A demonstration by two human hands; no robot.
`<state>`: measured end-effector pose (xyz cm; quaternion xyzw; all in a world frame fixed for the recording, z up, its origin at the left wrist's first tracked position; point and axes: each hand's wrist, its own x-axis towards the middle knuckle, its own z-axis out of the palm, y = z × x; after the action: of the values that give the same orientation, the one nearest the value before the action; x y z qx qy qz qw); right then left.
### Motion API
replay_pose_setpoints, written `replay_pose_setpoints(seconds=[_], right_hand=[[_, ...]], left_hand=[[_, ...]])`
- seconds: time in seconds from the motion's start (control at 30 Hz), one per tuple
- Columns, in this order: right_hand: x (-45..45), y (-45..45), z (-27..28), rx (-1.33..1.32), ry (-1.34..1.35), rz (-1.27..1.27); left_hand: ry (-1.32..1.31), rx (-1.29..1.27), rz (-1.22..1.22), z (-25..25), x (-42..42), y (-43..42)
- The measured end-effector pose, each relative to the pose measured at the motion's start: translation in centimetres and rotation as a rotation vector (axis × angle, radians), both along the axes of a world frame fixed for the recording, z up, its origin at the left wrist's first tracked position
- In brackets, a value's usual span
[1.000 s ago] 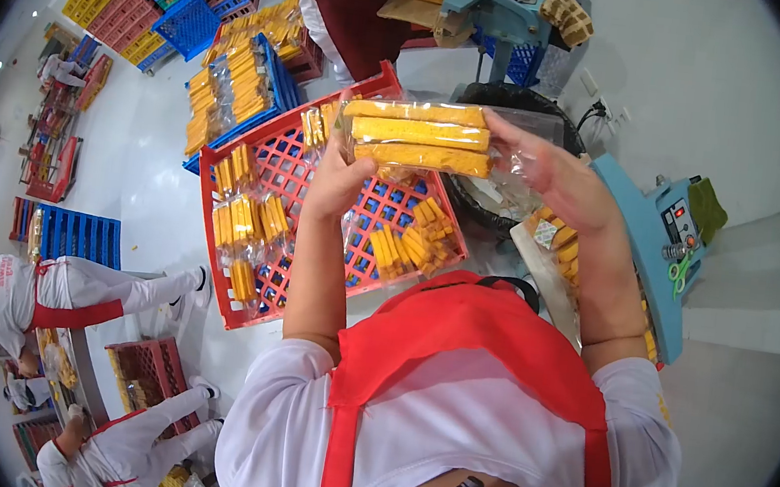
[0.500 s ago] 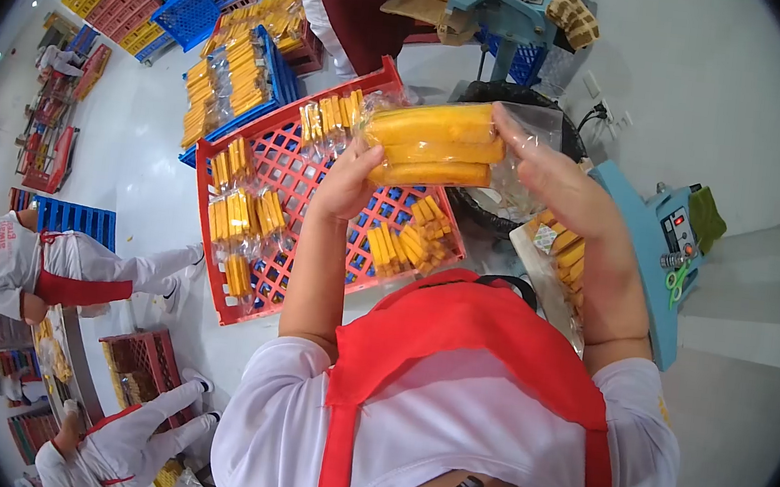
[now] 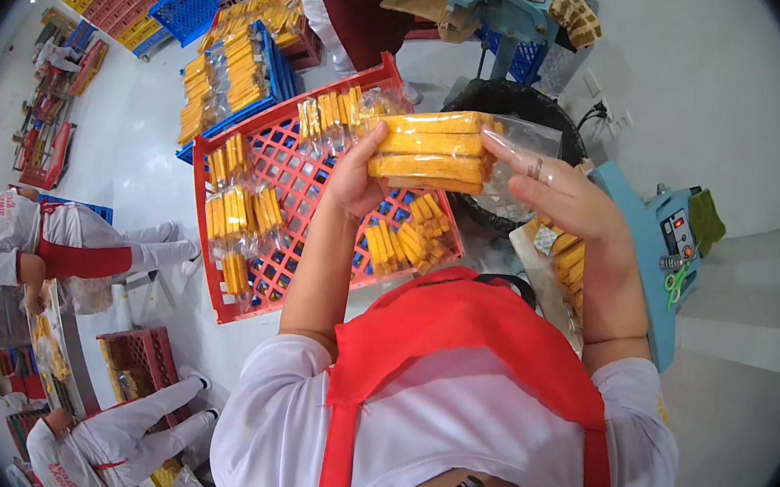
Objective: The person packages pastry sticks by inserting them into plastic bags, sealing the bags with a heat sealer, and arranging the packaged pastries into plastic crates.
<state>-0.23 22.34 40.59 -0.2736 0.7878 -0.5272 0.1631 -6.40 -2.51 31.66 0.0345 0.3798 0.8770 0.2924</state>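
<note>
A clear plastic bag of thick yellow food sticks point(image 3: 433, 148) is held up in front of me, level, above the red crate. My left hand point(image 3: 359, 174) is closed round its left end, thumb on the near face. At the other end, my right hand point(image 3: 548, 184) has its fingers stretched out, touching the bag by the ends of the sticks; loose clear film lies about the fingers. Whether any film is pinched there is hard to see. Below, the red crate point(image 3: 297, 175) holds several small bagged bundles point(image 3: 241, 214) and a pile of yellow sticks point(image 3: 406, 240).
Beside my right arm stands a blue machine point(image 3: 642, 246) with green scissors point(image 3: 674, 285) on it. A black-lined bin point(image 3: 519, 100) is beyond my hands. Blue crates point(image 3: 280, 70) of bagged sticks stand farther left. Co-workers point(image 3: 76, 244) stand at the left and top.
The bag has tilted, so its sticks show more level and from another side. My right fingers have shifted lower along its end. The co-worker at left has moved.
</note>
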Motion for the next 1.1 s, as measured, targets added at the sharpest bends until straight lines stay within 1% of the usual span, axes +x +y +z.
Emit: replay_pose_setpoints(seconds=[0.03, 0.1, 0.13, 0.2, 0.23, 0.3, 0.33, 0.37, 0.4, 0.43, 0.47, 0.5, 0.57, 0.6, 0.63, 0.67, 0.7, 0.73, 0.77, 0.8, 0.83, 0.87, 0.93, 0.97, 1.03, 1.07, 1.1], right_hand=[[0.1, 0.0, 0.5, 0.000, -0.001, 0.000], [0.4, 0.0, 2.1, -0.015, -0.147, -0.070], [0.2, 0.0, 2.0, -0.012, -0.147, -0.067], [-0.3, 0.2, 1.1, -0.076, -0.042, -0.068], [-0.5, 0.2, 0.7, -0.077, -0.044, -0.072], [-1.0, 0.0, -0.2, 0.044, 0.052, -0.042], [-1.2, -0.1, -0.9, 0.043, 0.050, -0.044], [-1.4, -0.3, -1.7, -0.086, -0.071, -0.106], [-1.6, -0.4, -2.0, -0.214, -0.190, -0.166], [-1.8, -0.4, -2.0, -0.212, -0.191, -0.165], [-2.1, -0.3, -2.0, -0.373, -0.297, -0.210], [-2.2, -0.4, -1.7, -0.535, -0.404, -0.255], [-2.2, 0.1, -0.9, -0.576, -0.441, -0.251], [-2.4, 0.6, -0.9, -0.595, -0.456, -0.199], [-2.5, 0.9, -1.0, -0.613, -0.470, -0.147], [-2.2, 1.1, -0.6, -0.612, -0.471, -0.147], [-1.8, 1.2, 0.1, -0.320, -0.312, -0.154], [-1.5, 1.3, 0.5, -0.028, -0.152, -0.159], [-1.3, 1.1, 0.5, -0.027, -0.152, -0.160], [-1.2, 0.8, 0.6, 0.001, -0.206, -0.142], [-1.1, 0.6, 0.6, 0.028, -0.260, -0.123], [-1.0, 0.3, 0.2, 0.028, -0.258, -0.125], [-0.8, -0.2, -1.0, -0.073, -0.261, -0.193], [-0.7, -0.5, -0.9, -0.074, -0.261, -0.193], [-0.3, -0.8, -0.8, -0.213, -0.405, -0.277], [-0.3, -0.5, -0.9, -0.213, -0.404, -0.279], [-0.5, 0.0, -1.1, -0.276, -0.434, -0.243]], left_hand=[[-0.016, 0.011, -0.020, -0.1, -0.2, 0.0], [-0.035, 0.025, -0.035, -0.3, -0.1, -0.1], [-0.039, 0.033, -0.036, -0.3, -0.2, -0.2], [-0.045, 0.040, -0.042, -0.3, 0.0, -0.2], [-0.072, 0.036, -0.038, -0.3, 0.2, -0.1], [-0.098, 0.032, -0.037, -0.6, 0.1, 0.1], [-0.042, 0.027, -0.010, -1.1, 0.0, 0.0], [0.015, 0.022, 0.017, -1.1, -0.1, 0.1], [0.015, 0.024, 0.017, -1.0, 0.1, 0.2], [0.169, 0.109, 0.126, -0.9, 0.4, 0.5], [0.321, 0.195, 0.237, -0.7, 0.6, 0.7], [0.317, 0.196, 0.240, -0.7, 0.4, 0.4], [0.563, 0.032, 0.135, -0.8, 0.1, -0.4], [0.489, 0.056, 0.124, -0.6, 0.2, -0.4], [0.487, 0.056, 0.125, -1.2, 0.2, -0.4], [0.376, 0.145, 0.156, -1.9, 0.1, -0.3], [0.266, 0.234, 0.185, -2.4, 0.0, -0.3], [0.266, 0.236, 0.185, -2.9, 0.0, -0.3], [0.202, 0.303, 0.167, -3.0, 0.3, -0.3], [0.138, 0.370, 0.147, -3.0, 0.5, -0.2], [0.138, 0.371, 0.145, -3.0, 0.7, 0.1], [0.113, 0.381, 0.128, -3.0, 1.0, 0.5], [0.088, 0.390, 0.111, -2.8, 1.3, 0.9], [0.093, 0.366, 0.094, -2.7, 1.4, 0.9], [0.099, 0.344, 0.074, -2.5, 1.6, 0.9], [0.059, 0.308, 0.067, -2.4, 1.7, 0.8], [0.019, 0.272, 0.061, -2.4, 1.7, 0.8]])
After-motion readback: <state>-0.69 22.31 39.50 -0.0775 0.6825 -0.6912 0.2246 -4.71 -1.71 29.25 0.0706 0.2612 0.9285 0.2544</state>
